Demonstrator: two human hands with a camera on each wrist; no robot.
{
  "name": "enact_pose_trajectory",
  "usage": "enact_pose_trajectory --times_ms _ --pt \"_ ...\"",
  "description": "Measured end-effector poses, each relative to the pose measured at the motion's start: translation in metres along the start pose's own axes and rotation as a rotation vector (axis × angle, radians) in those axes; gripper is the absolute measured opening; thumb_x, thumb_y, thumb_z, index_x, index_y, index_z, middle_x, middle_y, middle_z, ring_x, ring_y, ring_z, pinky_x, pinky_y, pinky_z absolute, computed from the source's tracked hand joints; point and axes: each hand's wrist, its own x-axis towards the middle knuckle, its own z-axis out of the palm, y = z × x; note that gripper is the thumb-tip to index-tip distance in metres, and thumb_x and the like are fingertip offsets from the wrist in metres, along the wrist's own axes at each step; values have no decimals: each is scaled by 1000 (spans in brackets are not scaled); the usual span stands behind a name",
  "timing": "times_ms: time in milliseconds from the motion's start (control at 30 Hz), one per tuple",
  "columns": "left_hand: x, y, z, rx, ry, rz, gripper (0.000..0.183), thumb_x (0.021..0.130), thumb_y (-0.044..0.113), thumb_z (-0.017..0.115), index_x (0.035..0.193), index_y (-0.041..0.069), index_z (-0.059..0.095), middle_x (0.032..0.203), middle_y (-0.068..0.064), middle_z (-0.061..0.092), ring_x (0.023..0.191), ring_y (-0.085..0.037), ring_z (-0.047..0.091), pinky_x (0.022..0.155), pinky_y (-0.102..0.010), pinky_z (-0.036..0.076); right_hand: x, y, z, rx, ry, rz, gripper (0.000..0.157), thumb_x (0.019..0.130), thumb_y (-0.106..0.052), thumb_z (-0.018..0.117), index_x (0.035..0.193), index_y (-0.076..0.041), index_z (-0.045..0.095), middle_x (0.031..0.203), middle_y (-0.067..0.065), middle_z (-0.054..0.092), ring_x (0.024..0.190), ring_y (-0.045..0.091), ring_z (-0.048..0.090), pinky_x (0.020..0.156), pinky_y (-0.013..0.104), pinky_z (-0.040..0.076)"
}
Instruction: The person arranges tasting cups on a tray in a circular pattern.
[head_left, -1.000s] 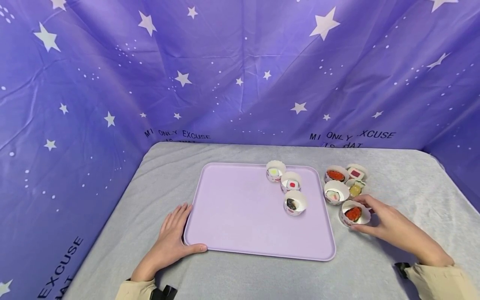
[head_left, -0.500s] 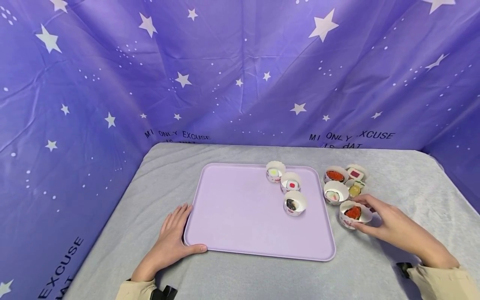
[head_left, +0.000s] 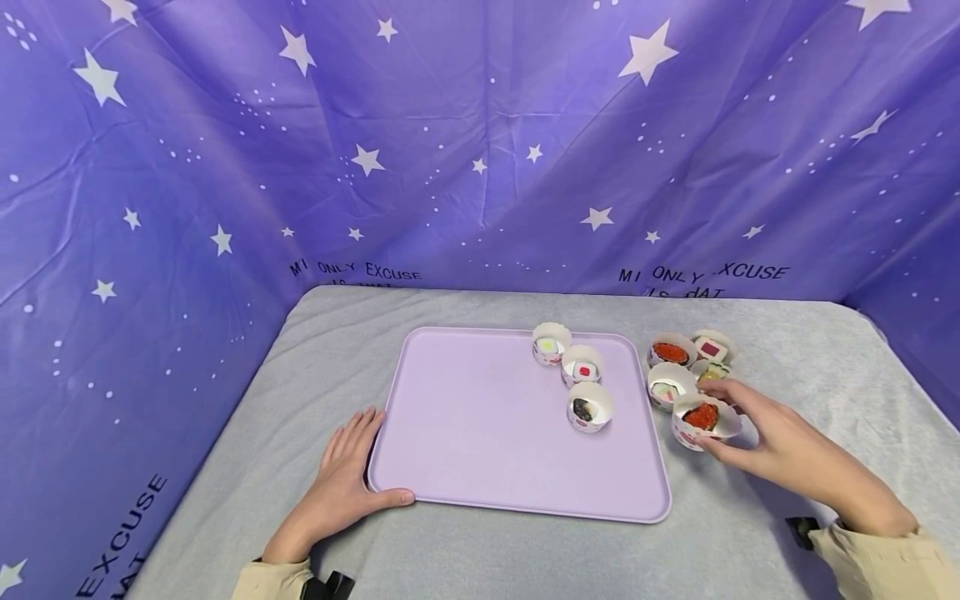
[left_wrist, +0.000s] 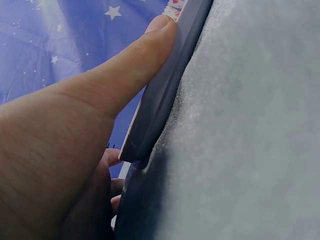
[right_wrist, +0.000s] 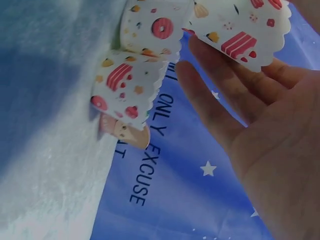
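Observation:
My right hand (head_left: 780, 446) pinches a scalloped paper baking cup (head_left: 684, 432) between thumb and fingers. Inside that cup lies a sushi piece topped with red roe (head_left: 702, 417). In the right wrist view the held cup (right_wrist: 240, 37) shows printed cakes and hangs tilted, apart from the cups beyond. My left hand (head_left: 337, 487) rests at the near left corner of the lilac tray (head_left: 480, 433), fingers straight along its side and thumb on its front rim. On the tray's right part stand three cups holding sushi pieces: a back cup (head_left: 551, 343), a middle cup (head_left: 582, 367) and a front cup (head_left: 590, 407).
Right of the tray, several more filled cups stand close together, among them a red roe cup (head_left: 672, 350), a cup with a white piece (head_left: 670, 387) and a back right cup (head_left: 714, 345). Grey cloth (head_left: 525, 558) covers the table; a purple star curtain (head_left: 450, 208) hangs behind.
My right hand has lifted the roe cup slightly and brought it a little left, nearer the tray. The left hand and the tray have stayed in place.

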Motion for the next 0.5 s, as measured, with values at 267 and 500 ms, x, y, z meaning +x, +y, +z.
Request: enact_pose_trajectory --times_ms 267,500 --pt "0 -2 1 4 3 2 119 67 63 81 157 7 26 161 -21 24 149 -40 16 118 -61 9 11 -12 2 1 20 -52 58 80 -31 84 130 -16 59 127 -1 62 110 28 63 90 13 44" --pt "0 -2 1 3 5 3 119 67 64 81 157 7 26 161 -21 25 149 -40 16 118 -61 9 22 -21 3 -27 23 -131 58 81 -29 83 132 -18 57 130 1 61 108 22 62 89 14 44"
